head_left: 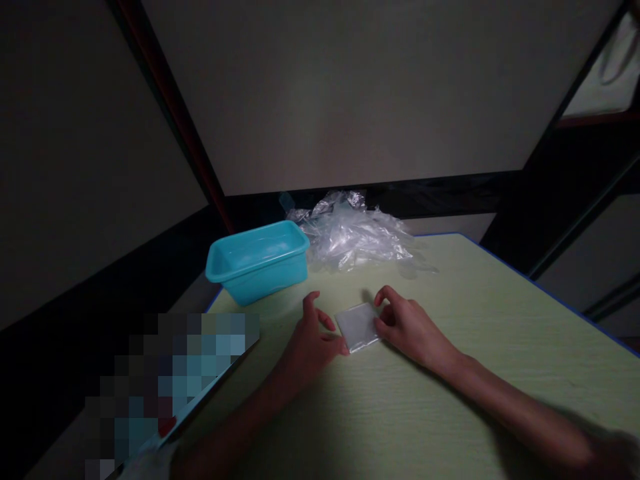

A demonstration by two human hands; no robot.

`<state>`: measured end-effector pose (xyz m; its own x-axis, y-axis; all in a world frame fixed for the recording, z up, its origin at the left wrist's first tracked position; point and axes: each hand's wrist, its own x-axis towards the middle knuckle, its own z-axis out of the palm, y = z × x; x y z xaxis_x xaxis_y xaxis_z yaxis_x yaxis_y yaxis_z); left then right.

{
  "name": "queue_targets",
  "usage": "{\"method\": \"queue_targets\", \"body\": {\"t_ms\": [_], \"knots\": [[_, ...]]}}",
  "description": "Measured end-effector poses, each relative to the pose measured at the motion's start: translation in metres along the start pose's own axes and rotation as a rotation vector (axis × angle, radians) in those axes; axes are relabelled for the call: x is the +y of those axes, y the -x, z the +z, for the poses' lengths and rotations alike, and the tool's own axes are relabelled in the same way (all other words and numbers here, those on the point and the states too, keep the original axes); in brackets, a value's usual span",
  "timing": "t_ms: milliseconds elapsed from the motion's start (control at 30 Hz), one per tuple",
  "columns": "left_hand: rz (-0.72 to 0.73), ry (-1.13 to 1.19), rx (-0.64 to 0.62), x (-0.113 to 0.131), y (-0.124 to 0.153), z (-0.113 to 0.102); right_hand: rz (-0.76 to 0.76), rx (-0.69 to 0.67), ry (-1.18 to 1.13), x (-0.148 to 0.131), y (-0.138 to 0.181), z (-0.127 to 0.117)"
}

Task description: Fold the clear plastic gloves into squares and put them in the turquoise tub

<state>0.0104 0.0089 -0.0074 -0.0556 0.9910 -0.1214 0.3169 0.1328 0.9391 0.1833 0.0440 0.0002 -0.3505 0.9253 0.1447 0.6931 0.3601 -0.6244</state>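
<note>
So both hands are down flat-ish on the pale green tabletop (pixel 450 373), pinching a small folded square of clear plastic film (pixel 358 326) between them. Left hand (pixel 311 347) has its fingertips on the square's left edge and near corner, right hand (pixel 407 328) holds the right edge with thumb and fingers curled over it. Neither is closer really, the square sits dead centre between them, just ahead of the knuckles. It's roughly square, tilted a bit, whitish and flat. Further back there's a turquoise plastic tub (pixel 260 261) on the left and a crumpled heap of clear plastic bags (pixel 353 233) right beside it.
</note>
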Motion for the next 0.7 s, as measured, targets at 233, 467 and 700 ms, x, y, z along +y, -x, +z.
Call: {"method": "queue_targets", "body": {"t_ms": [233,467,700], "knots": [[0.488,-0.412,0.097,-0.017,0.011,0.002,0.006,0.003,0.001,0.001,-0.001,0.001],[0.599,-0.574,0.102,-0.02,0.014,-0.003,0.009,0.0,0.012,-0.001,0.0,0.0],[0.606,-0.626,0.068,-0.019,0.016,-0.005,0.015,-0.007,0.022,-0.003,0.0,-0.002]]}}
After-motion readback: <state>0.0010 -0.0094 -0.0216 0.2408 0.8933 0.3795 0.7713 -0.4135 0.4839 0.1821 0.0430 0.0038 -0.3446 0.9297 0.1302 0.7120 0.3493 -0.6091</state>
